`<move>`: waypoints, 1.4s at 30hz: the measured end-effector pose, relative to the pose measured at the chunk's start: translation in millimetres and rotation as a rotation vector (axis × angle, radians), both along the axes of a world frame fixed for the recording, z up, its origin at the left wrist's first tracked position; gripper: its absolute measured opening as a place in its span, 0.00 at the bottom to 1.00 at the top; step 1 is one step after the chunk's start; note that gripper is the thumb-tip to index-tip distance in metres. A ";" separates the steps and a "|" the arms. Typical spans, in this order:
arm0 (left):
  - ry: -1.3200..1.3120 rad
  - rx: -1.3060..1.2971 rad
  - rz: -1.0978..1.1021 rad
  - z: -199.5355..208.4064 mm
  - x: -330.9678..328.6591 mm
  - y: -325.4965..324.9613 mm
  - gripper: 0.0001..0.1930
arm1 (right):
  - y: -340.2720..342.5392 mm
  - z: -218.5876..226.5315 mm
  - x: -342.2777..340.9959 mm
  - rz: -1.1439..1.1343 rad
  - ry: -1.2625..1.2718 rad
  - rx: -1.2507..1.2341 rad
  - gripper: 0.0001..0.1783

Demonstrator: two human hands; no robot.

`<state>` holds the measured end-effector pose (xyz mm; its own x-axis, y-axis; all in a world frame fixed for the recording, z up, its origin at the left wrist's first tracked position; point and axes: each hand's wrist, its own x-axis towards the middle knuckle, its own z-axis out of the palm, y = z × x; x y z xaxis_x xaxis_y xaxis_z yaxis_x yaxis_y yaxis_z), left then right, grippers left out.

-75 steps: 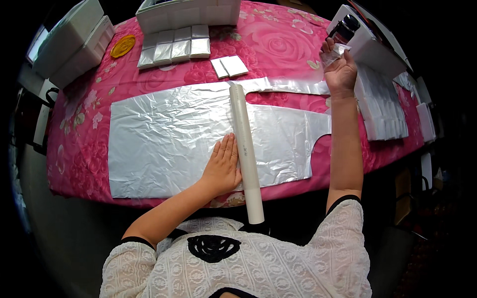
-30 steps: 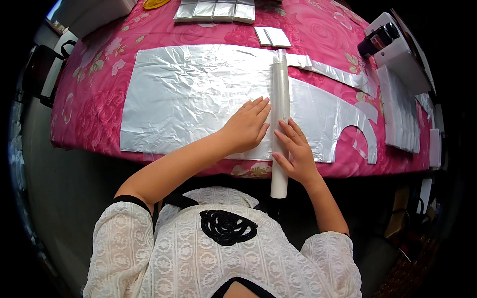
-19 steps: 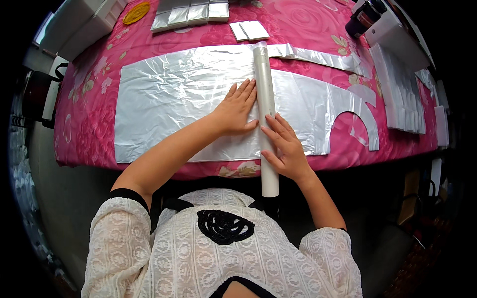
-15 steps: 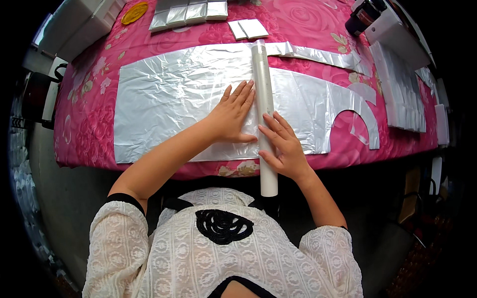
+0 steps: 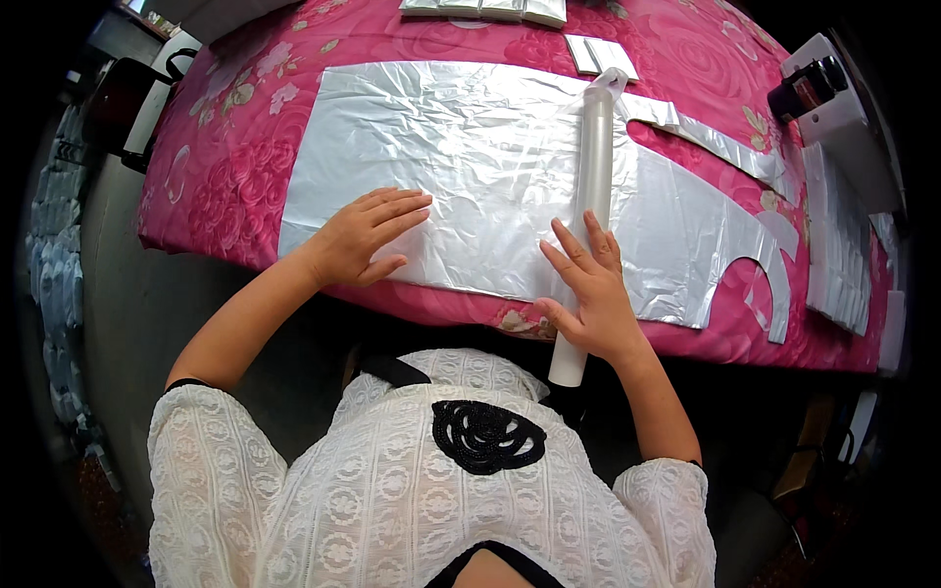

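A thin, silvery plastic sheet (image 5: 441, 127) with an apron-like outline lies spread on the table, slightly wrinkled. Across its right part rests a long translucent whitish roll (image 5: 595, 147), whose near end juts past the table's front edge. A bit of clear film shows at its far end. My left hand (image 5: 377, 235) is open, fingers stretched out, over the front left part of the sheet; whether it touches is hard to tell. Over the near half of the roll is my right hand (image 5: 593, 284), fingers spread and not wrapped round it.
A pink floral cloth (image 5: 225, 176) covers the table. Small flat packets (image 5: 601, 57) and a row of folded silvery packs (image 5: 485, 8) lie at the back. To the right are a dark jar (image 5: 806, 88), a white box (image 5: 853, 118) and stacked clear bags (image 5: 838, 245).
My left hand has moved left, away from beside the roll. My right hand stays at the roll, fingers more spread. The whole view has shifted, so the table appears further right.
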<state>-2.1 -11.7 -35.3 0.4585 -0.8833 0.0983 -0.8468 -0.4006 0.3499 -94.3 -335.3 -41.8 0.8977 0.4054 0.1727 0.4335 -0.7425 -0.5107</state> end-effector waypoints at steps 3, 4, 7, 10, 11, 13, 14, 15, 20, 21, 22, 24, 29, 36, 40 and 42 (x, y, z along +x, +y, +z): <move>0.006 0.245 -0.057 -3.0 -4.7 44.9 0.32 | 42.3 12.2 12.3 0.235 0.087 0.120 0.29; 0.025 0.277 -0.051 -6.0 -5.3 52.2 0.35 | 54.7 11.4 15.2 0.327 0.160 0.255 0.28; -0.012 0.315 -0.017 -3.0 -4.1 71.5 0.35 | 67.1 16.8 23.1 0.433 0.113 0.343 0.24; -0.067 0.253 0.101 -2.4 -23.4 105.4 0.31 | 41.8 7.7 32.9 0.318 -0.112 0.179 0.25; -0.083 0.234 0.152 -2.3 -32.9 115.2 0.30 | 32.3 2.9 35.4 0.252 -0.121 0.144 0.25; -0.133 0.110 0.254 -4.7 -48.2 125.5 0.27 | 14.1 -6.4 39.6 0.226 -0.112 -0.008 0.28; -0.141 0.069 0.280 -6.4 -54.3 129.5 0.26 | 12.4 -8.8 40.7 0.255 -0.099 -0.055 0.29; -0.149 0.029 0.308 -7.7 -59.3 131.9 0.26 | 11.7 -10.3 41.2 0.283 -0.087 -0.103 0.30; -0.050 -0.148 0.410 -15.2 -69.5 117.8 0.27 | 46.2 -9.0 59.2 0.430 -0.071 -0.240 0.34; -0.031 -0.191 0.447 -13.3 -74.2 114.3 0.26 | 58.6 -10.0 64.8 0.459 -0.083 -0.226 0.34; 0.020 -0.254 0.513 -13.6 -80.7 110.2 0.26 | 72.0 -10.6 71.2 0.489 -0.095 -0.212 0.34; 0.131 -0.396 0.655 -11.2 -95.0 100.8 0.25 | 105.0 -11.8 84.7 0.558 -0.114 -0.159 0.33; 0.475 -0.770 0.966 -14.9 -123.1 81.3 0.26 | 215.6 -11.7 114.2 0.719 -0.104 -0.077 0.20; 0.536 -0.699 1.079 -15.7 -136.0 72.9 0.29 | 297.1 1.2 118.4 0.473 -0.346 0.429 0.19; 0.504 -0.575 1.077 -8.4 -132.2 77.1 0.29 | 232.5 -10.0 131.2 0.380 -0.269 0.165 0.21; 0.537 -0.598 1.092 -11.4 -128.3 78.3 0.29 | 223.7 -19.2 140.8 0.461 -0.223 0.039 0.26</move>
